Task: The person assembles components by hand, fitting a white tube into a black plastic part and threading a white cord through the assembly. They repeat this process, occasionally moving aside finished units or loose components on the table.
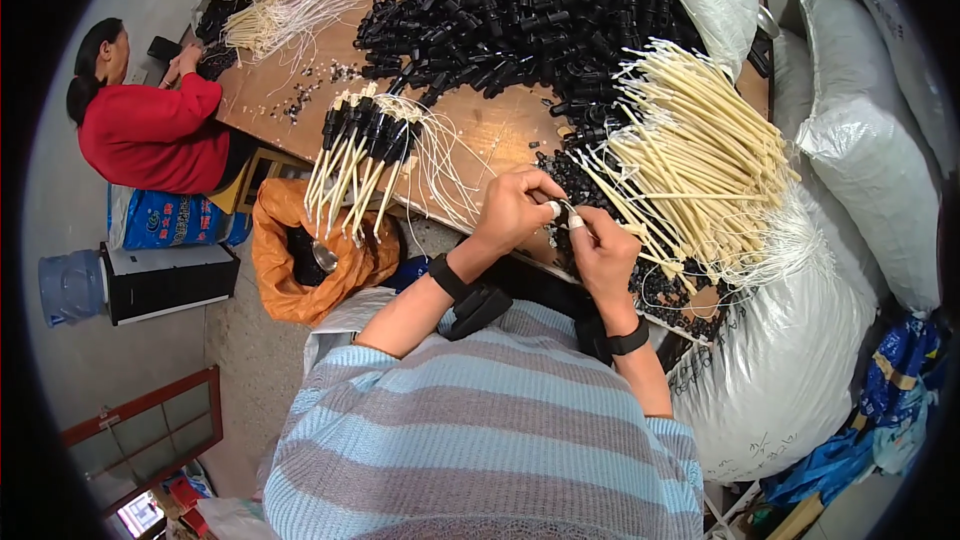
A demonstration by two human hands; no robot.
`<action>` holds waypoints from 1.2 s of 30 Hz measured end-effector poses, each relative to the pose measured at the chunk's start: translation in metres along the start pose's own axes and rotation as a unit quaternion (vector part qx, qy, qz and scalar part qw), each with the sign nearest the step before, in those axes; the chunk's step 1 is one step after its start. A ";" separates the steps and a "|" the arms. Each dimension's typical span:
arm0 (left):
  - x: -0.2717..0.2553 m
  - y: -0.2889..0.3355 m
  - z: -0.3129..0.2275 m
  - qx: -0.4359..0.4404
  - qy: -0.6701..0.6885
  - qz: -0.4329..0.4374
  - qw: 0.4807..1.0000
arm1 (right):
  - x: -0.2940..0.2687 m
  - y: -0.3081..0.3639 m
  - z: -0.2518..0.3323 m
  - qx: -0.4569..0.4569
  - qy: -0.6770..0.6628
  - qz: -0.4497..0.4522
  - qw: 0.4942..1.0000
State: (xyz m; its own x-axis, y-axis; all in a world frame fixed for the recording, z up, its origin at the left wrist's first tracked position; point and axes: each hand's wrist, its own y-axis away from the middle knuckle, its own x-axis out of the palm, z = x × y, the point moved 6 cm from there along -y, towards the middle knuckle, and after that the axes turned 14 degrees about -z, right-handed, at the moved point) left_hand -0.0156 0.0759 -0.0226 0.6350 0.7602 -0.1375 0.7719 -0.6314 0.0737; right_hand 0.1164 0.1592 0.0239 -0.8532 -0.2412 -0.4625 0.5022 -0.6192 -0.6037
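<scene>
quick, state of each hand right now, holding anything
Left hand: closed, pinching a small dark piece.
Right hand: closed, pinching at the same piece; details too small to tell.

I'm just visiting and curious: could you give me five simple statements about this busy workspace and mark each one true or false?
1. The left hand and right hand meet at a small dark piece. True.
2. The nearby person wears a green top. False: the top is red.
3. A heap of black parts lies beyond the hands. True.
4. The orange sack sits on the tabletop. False: the sack is beside the table, below its edge.
5. The largest pile of cream sticks is left of the hands. False: it is to their right.
</scene>
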 end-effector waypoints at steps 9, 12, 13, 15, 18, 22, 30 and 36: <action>0.020 0.015 -0.039 0.260 -0.183 0.136 0.938 | 0.001 0.011 -0.031 0.517 -0.514 0.054 0.682; 0.020 0.011 -0.033 0.221 -0.199 0.132 0.946 | -0.005 0.012 -0.037 0.488 -0.424 0.070 0.759; 0.019 0.009 -0.031 0.205 -0.219 0.135 0.944 | -0.009 0.012 -0.037 0.489 -0.423 0.068 0.760; 0.016 0.007 -0.035 0.234 -0.186 0.121 0.947 | -0.017 0.002 -0.024 0.245 -0.176 0.162 0.940; 0.014 0.007 -0.029 0.183 -0.243 0.132 0.943 | -0.019 -0.004 -0.001 -0.027 -0.023 0.171 0.985; 0.017 0.003 -0.016 0.077 -0.206 0.155 0.963 | -0.009 0.000 0.003 -0.094 0.024 0.144 0.985; -0.005 0.003 -0.021 0.099 -0.265 0.112 0.953 | 0.002 -0.003 0.011 -0.063 -0.023 0.151 0.986; -0.004 0.022 -0.046 0.271 -0.363 0.048 0.890 | 0.024 0.001 -0.021 0.288 -0.123 0.202 0.928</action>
State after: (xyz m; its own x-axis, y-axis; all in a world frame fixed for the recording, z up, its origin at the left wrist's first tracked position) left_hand 0.0002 0.0660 0.0248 0.3573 0.5235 -0.7735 0.4626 -0.8186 -0.3404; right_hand 0.0995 0.1691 -0.0012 -0.6536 -0.6598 -0.3707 0.6900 -0.7208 0.0663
